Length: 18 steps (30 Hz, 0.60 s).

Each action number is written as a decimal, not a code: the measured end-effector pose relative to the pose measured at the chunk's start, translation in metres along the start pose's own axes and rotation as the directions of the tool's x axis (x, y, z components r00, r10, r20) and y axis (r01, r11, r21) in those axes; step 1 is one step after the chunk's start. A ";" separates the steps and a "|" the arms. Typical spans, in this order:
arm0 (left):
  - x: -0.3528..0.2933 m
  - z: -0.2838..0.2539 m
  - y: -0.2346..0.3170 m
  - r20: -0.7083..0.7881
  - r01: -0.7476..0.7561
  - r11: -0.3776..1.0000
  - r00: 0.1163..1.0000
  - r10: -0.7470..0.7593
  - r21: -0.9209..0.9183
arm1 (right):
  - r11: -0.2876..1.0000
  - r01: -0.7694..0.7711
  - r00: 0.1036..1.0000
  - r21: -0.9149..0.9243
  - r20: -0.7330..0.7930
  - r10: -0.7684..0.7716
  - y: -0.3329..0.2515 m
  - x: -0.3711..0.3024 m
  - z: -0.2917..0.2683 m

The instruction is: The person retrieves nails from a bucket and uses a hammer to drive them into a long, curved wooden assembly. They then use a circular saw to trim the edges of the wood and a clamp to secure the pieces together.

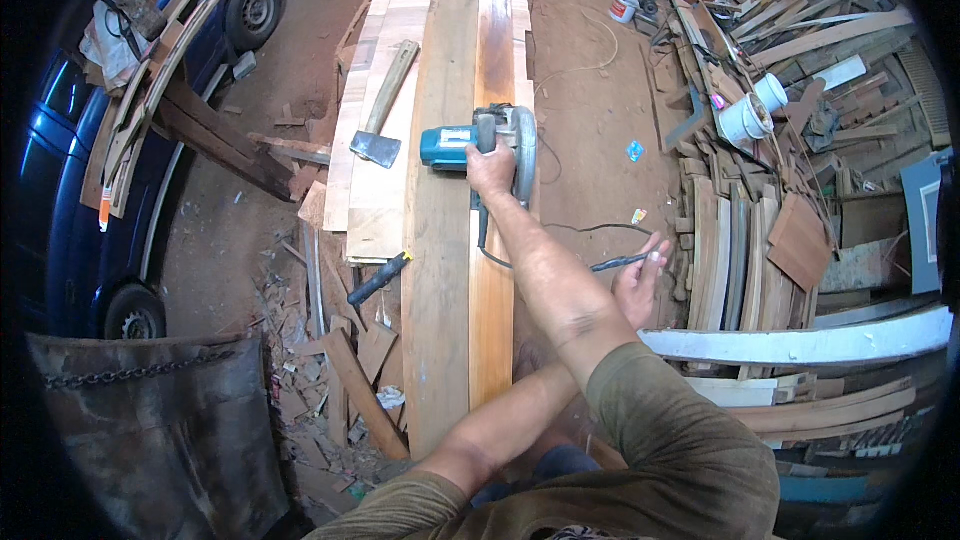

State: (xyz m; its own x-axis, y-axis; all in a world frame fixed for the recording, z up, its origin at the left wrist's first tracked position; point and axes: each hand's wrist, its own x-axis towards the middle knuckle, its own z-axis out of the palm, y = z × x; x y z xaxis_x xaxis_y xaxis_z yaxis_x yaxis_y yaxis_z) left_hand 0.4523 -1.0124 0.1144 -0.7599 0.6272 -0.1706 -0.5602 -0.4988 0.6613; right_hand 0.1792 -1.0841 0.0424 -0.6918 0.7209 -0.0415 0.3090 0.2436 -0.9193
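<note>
My right hand (491,170) grips the handle of a circular saw (455,147) with a teal motor housing and grey guard. The saw rests on a long wooden plank (492,310); its blade is hidden. My left arm crosses beneath the right one, and out on the right side my left hand (638,285) pinches the black power cord (618,262), which loops back toward the saw. Left of the saw, a hatchet-like tool (378,146) with a wooden handle and dark steel head lies on pale boards. A black-handled tool (378,280) with a yellow tip lies closer to me.
Stacked timber (740,260) and a white-painted beam (800,340) fill the right side, with white buckets (745,120) among scraps. At left stand a blue vehicle (60,180) and a wooden post (225,140). Offcuts (365,390) litter the ground beside the planks.
</note>
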 end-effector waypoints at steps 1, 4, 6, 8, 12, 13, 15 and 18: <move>0.007 -0.001 0.000 0.003 -0.001 1.000 1.000 0.001 0.000 | 1.000 0.016 1.000 -0.007 -0.015 -0.017 0.000 0.006 0.003; 0.025 -0.003 0.008 -0.011 0.016 1.000 1.000 -0.016 0.009 | 0.999 0.029 0.999 -0.013 -0.016 -0.030 -0.002 0.022 0.006; 0.039 -0.007 0.015 -0.014 -0.005 0.998 1.000 0.006 0.065 | 1.000 0.028 1.000 -0.010 -0.005 -0.028 -0.003 0.033 0.012; 0.056 -0.014 0.021 0.006 -0.058 0.984 0.998 0.058 0.168 | 1.000 0.005 1.000 -0.003 0.012 -0.005 -0.003 0.045 0.017; 0.089 -0.018 0.023 0.002 -0.104 0.983 0.995 0.105 0.149 | 0.998 -0.042 0.998 0.041 0.038 0.041 -0.001 0.075 0.025; 0.099 -0.019 0.022 0.005 -0.116 0.986 0.993 0.116 0.123 | 0.998 -0.036 0.999 0.046 0.030 0.035 0.000 0.083 0.026; 0.117 -0.025 0.028 -0.011 -0.136 0.982 0.990 0.139 0.131 | 0.999 0.002 1.000 0.040 0.030 -0.003 -0.008 0.087 0.028; 0.135 -0.042 0.047 -0.048 -0.131 0.970 0.988 0.144 0.206 | 1.000 0.000 1.000 -0.024 0.017 0.000 -0.015 0.098 0.036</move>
State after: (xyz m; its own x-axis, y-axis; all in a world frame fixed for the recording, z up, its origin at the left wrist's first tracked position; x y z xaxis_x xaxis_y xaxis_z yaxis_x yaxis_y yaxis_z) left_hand 0.3096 -0.9762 0.0923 -0.8475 0.5196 -0.1089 -0.3759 -0.4424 0.8143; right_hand 0.0830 -1.0400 0.0380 -0.7025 0.7101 -0.0482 0.3246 0.2594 -0.9096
